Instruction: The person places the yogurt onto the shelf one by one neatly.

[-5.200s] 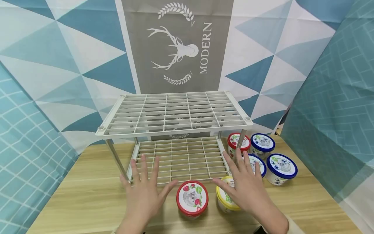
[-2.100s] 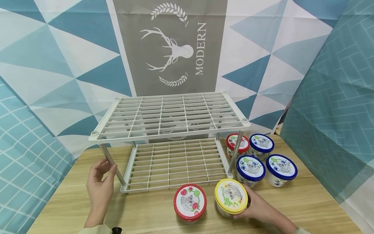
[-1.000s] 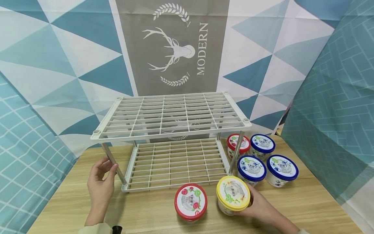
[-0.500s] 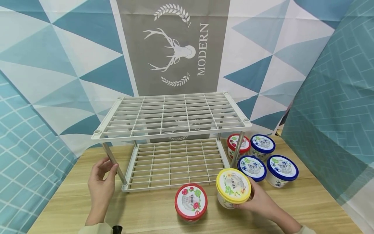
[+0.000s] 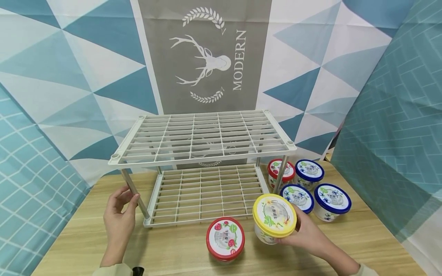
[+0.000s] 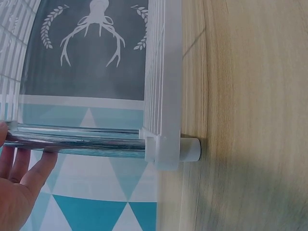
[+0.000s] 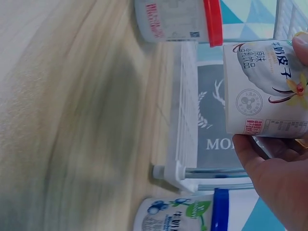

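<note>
Yellow-lidded cup (image 5: 274, 218) has risen off the tabletop (image 5: 362, 237) since a moment ago, tilted, at 3 o'clock from the red-lidded cup (image 5: 225, 238); the right hand (image 5: 304, 234) grips its side. Left wrist view: the left hand (image 6: 19, 183) curls loosely around the rack's chrome leg (image 6: 77, 143). Right wrist view: fingers (image 7: 269, 168) wrap the cup's white wall.

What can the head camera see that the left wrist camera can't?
Only the head view shows the right hand holding the yellow-lidded cup, plus the red-lidded cup and the blue-lidded cups. Only the left wrist view shows the rack's white foot standing on the wooden table up close. Both show the left hand gripping the rack's metal leg.
</note>
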`<state>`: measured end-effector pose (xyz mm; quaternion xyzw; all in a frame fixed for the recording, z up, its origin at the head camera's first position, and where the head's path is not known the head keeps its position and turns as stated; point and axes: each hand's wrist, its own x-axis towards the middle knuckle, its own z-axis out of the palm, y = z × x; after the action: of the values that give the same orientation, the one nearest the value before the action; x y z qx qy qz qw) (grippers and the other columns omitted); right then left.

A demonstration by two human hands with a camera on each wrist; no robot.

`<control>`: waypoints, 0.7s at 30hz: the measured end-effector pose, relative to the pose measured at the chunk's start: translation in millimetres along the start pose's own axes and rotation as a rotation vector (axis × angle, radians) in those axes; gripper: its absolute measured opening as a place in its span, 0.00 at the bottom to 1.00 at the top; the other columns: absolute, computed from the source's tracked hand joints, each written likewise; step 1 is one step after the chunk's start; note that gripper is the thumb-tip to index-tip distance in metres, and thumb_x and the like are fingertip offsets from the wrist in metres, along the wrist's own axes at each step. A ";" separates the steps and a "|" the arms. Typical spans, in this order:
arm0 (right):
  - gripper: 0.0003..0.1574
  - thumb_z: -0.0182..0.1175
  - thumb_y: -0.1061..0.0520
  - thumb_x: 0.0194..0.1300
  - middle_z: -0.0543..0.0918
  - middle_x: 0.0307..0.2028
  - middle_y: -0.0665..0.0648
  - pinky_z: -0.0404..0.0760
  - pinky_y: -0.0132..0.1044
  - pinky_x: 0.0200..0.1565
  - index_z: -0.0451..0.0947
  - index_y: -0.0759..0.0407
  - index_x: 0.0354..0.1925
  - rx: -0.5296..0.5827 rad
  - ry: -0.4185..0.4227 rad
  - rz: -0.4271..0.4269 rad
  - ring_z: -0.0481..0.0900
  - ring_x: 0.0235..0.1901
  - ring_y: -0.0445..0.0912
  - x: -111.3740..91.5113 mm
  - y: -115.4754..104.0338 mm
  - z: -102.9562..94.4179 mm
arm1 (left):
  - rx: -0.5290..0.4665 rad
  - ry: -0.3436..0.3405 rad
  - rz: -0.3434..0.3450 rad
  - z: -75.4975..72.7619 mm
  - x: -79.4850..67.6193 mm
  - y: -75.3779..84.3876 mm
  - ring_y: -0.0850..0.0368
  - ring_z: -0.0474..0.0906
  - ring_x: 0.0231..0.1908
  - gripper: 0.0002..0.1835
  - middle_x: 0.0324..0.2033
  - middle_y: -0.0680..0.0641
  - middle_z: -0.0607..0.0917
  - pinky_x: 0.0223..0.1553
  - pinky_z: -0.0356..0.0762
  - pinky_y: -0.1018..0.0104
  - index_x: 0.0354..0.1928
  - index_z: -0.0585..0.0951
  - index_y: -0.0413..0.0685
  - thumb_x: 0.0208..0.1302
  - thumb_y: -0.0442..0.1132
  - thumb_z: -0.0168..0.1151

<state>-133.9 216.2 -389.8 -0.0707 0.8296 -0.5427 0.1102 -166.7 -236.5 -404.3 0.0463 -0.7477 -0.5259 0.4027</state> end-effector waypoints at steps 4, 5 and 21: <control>0.58 0.75 0.56 0.43 0.69 0.60 0.65 0.78 0.44 0.56 0.52 0.59 0.66 0.007 -0.003 -0.023 0.69 0.60 0.60 -0.8 -4.5 0.1 | 0.001 -0.001 -0.001 -0.3 0.1 -0.7 0.76 0.76 0.35 0.18 0.33 0.68 0.77 0.32 0.77 0.88 0.52 0.74 0.33 0.57 0.24 0.61; 0.58 0.75 0.56 0.43 0.69 0.60 0.65 0.79 0.44 0.56 0.53 0.59 0.66 0.008 -0.002 -0.029 0.70 0.60 0.60 -0.8 -5.6 0.3 | 0.000 -0.002 -0.001 -0.4 0.1 -0.9 0.76 0.76 0.35 0.18 0.33 0.68 0.77 0.32 0.77 0.88 0.52 0.74 0.33 0.57 0.24 0.61; 0.59 0.74 0.57 0.43 0.70 0.59 0.64 0.77 0.34 0.54 0.52 0.60 0.67 -0.012 0.024 -0.092 0.71 0.58 0.57 0.8 -21.7 1.5 | 0.000 -0.003 0.011 -0.3 -0.1 0.6 0.76 0.76 0.34 0.18 0.33 0.67 0.77 0.32 0.77 0.88 0.51 0.74 0.32 0.58 0.24 0.60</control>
<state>-134.4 206.0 -370.6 -0.1030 0.8300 -0.5430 0.0747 -166.3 -236.4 -403.8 0.0416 -0.7485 -0.5239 0.4044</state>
